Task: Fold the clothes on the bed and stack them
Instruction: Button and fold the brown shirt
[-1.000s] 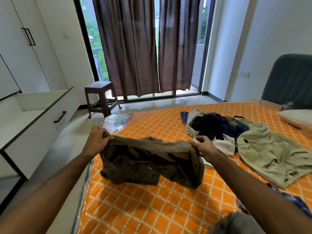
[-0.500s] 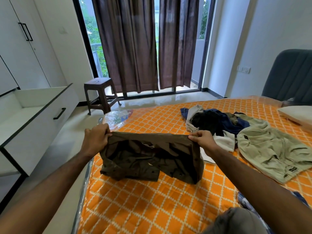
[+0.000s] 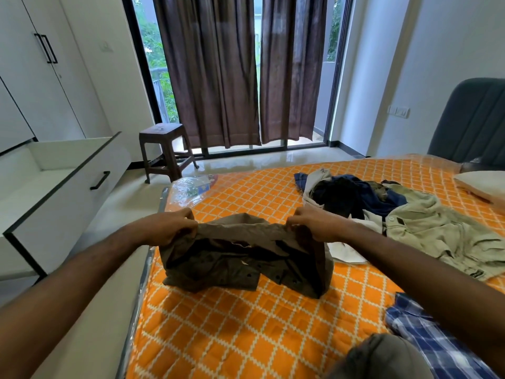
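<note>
A dark olive-brown shirt (image 3: pixel 246 258) with small buttons hangs bunched over the orange patterned bed (image 3: pixel 246 324), its lower part resting on the cover. My left hand (image 3: pixel 169 228) grips its upper left edge and my right hand (image 3: pixel 311 222) grips its upper right edge. To the right lies a heap of unfolded clothes: a dark navy garment (image 3: pixel 349 195), white cloth (image 3: pixel 344 247) and a pale khaki garment (image 3: pixel 442 236).
A blue checked shirt (image 3: pixel 426 332) and a grey garment (image 3: pixel 382 356) lie at the bed's near right. A pillow (image 3: pixel 483 184) sits at far right. Left of the bed stand an open white drawer (image 3: pixel 62 192) and a brown stool (image 3: pixel 164 151).
Both hands have drawn closer together along the shirt's top edge, so the cloth sags and bunches more between them. The view has tilted slightly.
</note>
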